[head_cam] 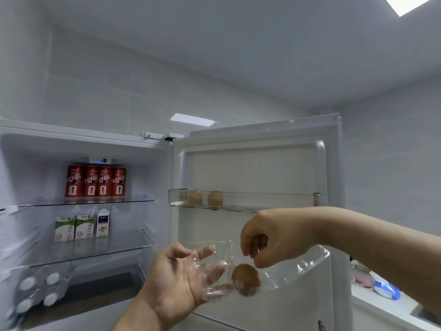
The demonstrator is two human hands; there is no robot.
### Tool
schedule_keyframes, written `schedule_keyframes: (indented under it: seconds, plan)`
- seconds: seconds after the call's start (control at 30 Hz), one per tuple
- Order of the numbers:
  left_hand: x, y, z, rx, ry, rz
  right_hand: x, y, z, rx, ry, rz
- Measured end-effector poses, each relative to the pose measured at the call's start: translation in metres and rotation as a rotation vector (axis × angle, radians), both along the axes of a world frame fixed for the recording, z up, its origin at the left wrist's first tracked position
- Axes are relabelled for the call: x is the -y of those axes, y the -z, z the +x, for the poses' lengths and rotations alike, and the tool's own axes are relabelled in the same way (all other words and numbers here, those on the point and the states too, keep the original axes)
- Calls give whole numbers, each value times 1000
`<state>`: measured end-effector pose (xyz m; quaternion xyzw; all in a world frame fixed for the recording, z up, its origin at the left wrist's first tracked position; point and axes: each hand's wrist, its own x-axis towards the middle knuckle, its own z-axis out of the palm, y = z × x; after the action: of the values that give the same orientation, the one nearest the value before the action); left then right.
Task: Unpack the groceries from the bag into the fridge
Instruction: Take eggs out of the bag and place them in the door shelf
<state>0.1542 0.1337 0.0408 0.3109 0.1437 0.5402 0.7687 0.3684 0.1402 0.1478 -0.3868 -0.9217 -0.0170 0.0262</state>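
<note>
The fridge [167, 149] stands open with its door [250, 168] swung to the right. My left hand [181, 278] holds a clear plastic egg carton [298, 266] from below, with one brown egg [245, 278] still in it. My right hand [265, 237] hovers just above the carton, fingers pinched on another brown egg [260, 242]. Two brown eggs [205, 199] sit in the door's clear top rack [262, 201], above and left of my right hand.
Several red cans [95, 182] line the top glass shelf. Three milk cartons [82, 226] stand on the shelf below. White-capped bottles [39, 292] lie on the lower shelf. A counter [381, 306] with a blue-white packet [386, 289] is at the right.
</note>
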Motion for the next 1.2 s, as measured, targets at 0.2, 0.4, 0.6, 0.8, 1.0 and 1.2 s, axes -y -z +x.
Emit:
schedule_keyframes:
  seconds: [0.2, 0.4, 0.6, 0.8, 1.0, 1.2]
  plan:
    - [25, 0, 11, -3, -77, 8, 13, 10, 4, 37, -61, -42]
    - [38, -4, 19, -5, -107, -4, 23, 16, 8, 74, -93, 26]
    - [42, -4, 24, -4, -95, 6, 32, 10, 14, 40, -124, -1]
    - [42, -6, 27, -26, -82, 7, 35, 9, 20, 56, -113, -33]
    - [39, -5, 37, 3, -109, -29, 37, 14, 25, 46, -93, -12]
    - [37, -2, 39, 11, -97, -40, 37, 16, 31, -77, -97, -28]
